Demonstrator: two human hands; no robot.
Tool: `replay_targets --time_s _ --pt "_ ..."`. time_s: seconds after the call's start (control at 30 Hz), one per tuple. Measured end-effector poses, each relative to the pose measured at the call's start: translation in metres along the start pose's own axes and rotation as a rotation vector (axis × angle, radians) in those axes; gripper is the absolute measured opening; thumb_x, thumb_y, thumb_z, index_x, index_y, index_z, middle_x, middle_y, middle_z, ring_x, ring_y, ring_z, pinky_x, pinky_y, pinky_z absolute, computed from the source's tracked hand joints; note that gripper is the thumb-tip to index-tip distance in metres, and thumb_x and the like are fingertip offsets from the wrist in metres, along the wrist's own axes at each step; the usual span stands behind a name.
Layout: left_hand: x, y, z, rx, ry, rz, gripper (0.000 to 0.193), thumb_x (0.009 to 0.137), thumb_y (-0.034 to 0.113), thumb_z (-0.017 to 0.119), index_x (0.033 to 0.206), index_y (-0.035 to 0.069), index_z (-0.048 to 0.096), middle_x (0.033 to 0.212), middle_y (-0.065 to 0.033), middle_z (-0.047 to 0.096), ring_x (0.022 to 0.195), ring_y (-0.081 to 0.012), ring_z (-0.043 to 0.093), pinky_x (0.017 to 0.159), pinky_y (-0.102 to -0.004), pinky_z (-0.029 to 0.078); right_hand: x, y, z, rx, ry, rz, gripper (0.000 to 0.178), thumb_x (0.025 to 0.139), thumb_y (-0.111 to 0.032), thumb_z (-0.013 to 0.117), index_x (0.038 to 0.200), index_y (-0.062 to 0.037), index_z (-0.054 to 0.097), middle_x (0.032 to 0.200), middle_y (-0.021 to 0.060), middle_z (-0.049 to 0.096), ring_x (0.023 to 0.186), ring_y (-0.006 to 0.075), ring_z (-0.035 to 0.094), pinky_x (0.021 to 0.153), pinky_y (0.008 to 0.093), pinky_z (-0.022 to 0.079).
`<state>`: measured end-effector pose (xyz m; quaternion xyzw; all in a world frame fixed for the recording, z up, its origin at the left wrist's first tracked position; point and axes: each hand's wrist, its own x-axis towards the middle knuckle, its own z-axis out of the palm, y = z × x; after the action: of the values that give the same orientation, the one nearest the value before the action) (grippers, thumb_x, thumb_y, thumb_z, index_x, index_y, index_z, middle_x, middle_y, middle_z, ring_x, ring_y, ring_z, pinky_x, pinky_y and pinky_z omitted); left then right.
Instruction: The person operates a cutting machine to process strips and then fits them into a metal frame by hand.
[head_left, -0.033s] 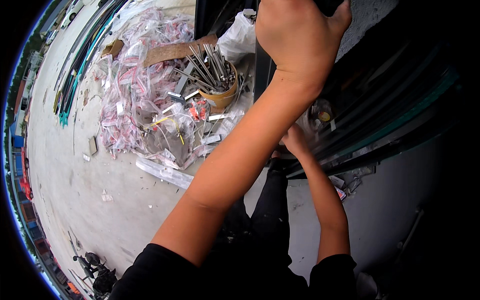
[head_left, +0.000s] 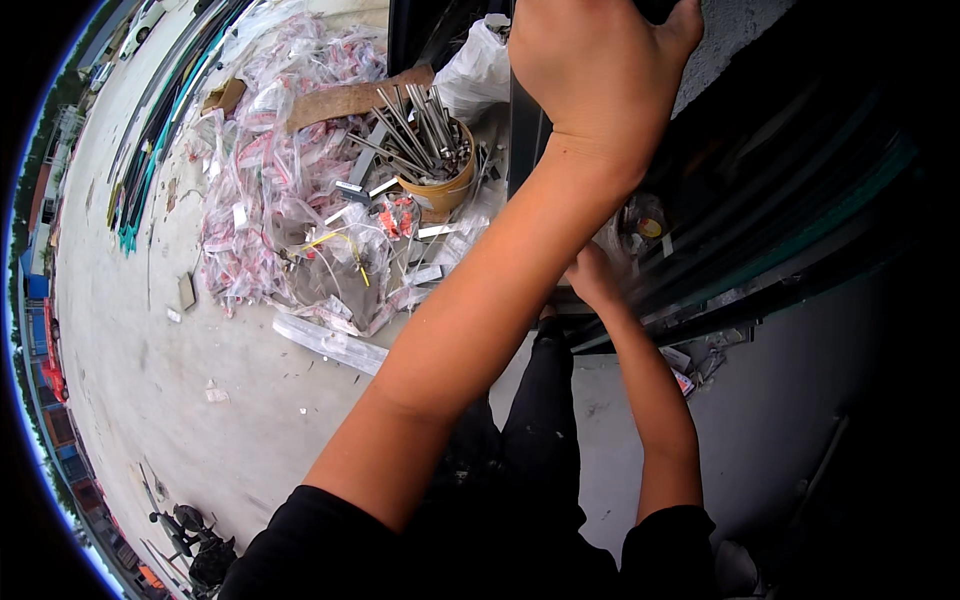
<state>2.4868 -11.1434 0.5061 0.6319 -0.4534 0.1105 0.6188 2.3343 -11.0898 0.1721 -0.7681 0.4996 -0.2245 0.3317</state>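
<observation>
Raised at the top middle, my left hand [head_left: 598, 75] is cut off by the upper edge. Its thumb sticks out to the right, and its fingers are out of sight, so I cannot tell what it touches. Below it, my right hand [head_left: 592, 275] is partly covered by my left forearm. The fingers are hidden there. Beside it run long dark strips [head_left: 740, 265], some with a green tint, blurred and in shadow. A clear plastic wrapping [head_left: 630, 225] lies just above that hand. A dark upright frame [head_left: 530, 135] stands left of my left wrist.
A yellow bucket [head_left: 447, 197] holds several metal bars. Crumpled clear and pink plastic film [head_left: 265, 190] heaps beside it, with a brown board [head_left: 345, 103] and a white sack [head_left: 474, 75]. Long strips [head_left: 160, 135] lie at the far left. Small scraps [head_left: 700, 368] lie right of my leg.
Almost nothing differs. The view has shifted very slightly, and the dark strips beside my right hand sit a little differently.
</observation>
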Motion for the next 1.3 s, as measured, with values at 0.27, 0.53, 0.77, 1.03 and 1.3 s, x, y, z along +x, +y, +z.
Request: replay_targets --time_s 0.27,0.53,0.77,1.03,1.3 --pt "-0.001 -0.004 -0.002 0.021 0.023 0.018 0.076 0.069 0.034 0.083 0.119 -0.005 0.041 0.1 -0.0206 0.057 0.084 -0.0406 0.062 0.069 -0.0464 0.052 -0.003 -0.009 0.004 -0.002 -0.009 -0.028 0.045 0.077 -0.023 0.077 0.11 0.0016 0.06 0.101 0.0256 0.064 0.097 0.046 0.059 0.081 0.0496 0.049" --pt "0.0 -0.008 -0.001 0.087 0.055 -0.004 0.07 0.069 0.036 0.083 0.112 -0.002 0.043 0.093 -0.0202 0.059 0.08 -0.0414 0.063 0.067 -0.0474 0.052 -0.002 -0.013 0.005 -0.083 -0.136 0.026 0.041 0.078 -0.029 0.077 0.097 0.0055 0.062 0.087 0.0266 0.065 0.087 0.0456 0.062 0.076 0.0494 0.05" --pt "0.004 -0.016 0.0 0.069 0.036 0.019 0.067 0.069 0.037 0.082 0.108 -0.002 0.044 0.092 -0.0226 0.061 0.081 -0.0431 0.063 0.07 -0.0491 0.051 0.006 -0.062 -0.008 -0.231 -0.219 0.096 0.041 0.079 -0.028 0.075 0.1 0.005 0.061 0.085 0.0247 0.066 0.085 0.042 0.065 0.075 0.0469 0.052" --pt "0.007 -0.023 0.002 -0.032 -0.004 0.037 0.079 0.064 0.046 0.085 0.104 -0.005 0.042 0.093 -0.0251 0.058 0.081 -0.0436 0.062 0.07 -0.0473 0.05 0.01 -0.07 -0.033 -0.003 -0.038 -0.043 0.041 0.084 -0.029 0.073 0.107 0.0021 0.059 0.097 0.0219 0.067 0.09 0.0381 0.066 0.078 0.0432 0.053" --pt "0.012 -0.012 -0.012 -0.185 -0.16 -0.093 0.07 0.073 0.044 0.082 0.108 -0.004 0.045 0.094 -0.0224 0.058 0.081 -0.0403 0.061 0.068 -0.0461 0.05 0.072 -0.191 -0.139 0.574 0.226 -0.373 0.035 0.094 -0.017 0.065 0.119 0.0058 0.057 0.105 0.0129 0.066 0.097 0.0177 0.062 0.086 0.03 0.049"
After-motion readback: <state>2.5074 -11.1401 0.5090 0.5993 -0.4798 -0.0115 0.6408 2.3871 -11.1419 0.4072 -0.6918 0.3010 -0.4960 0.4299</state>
